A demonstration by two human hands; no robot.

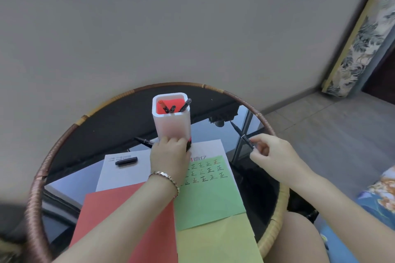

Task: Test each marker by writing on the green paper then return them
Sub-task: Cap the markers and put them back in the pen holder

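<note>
The white pen holder (172, 123) with a red inside stands mid-table and holds three markers (174, 106). My left hand (168, 156) rests against its base, closed around a black marker (143, 141) whose end pokes out to the left. A red-and-black tip (189, 144) shows by the fingers; I cannot tell if it is the same marker. My right hand (269, 156) pinches a thin black marker (242, 135), tip pointing up and away. The green paper (210, 194) carries rows of written characters. A black cap (126, 161) lies on the white sheet (126, 174).
The round glass table has a woven rattan rim (35, 194). A red sheet (128, 220) and a yellow sheet (218, 241) lie near me beside the green one. A grey wall is behind, tiled floor to the right, and my knee (297, 239) is by the rim.
</note>
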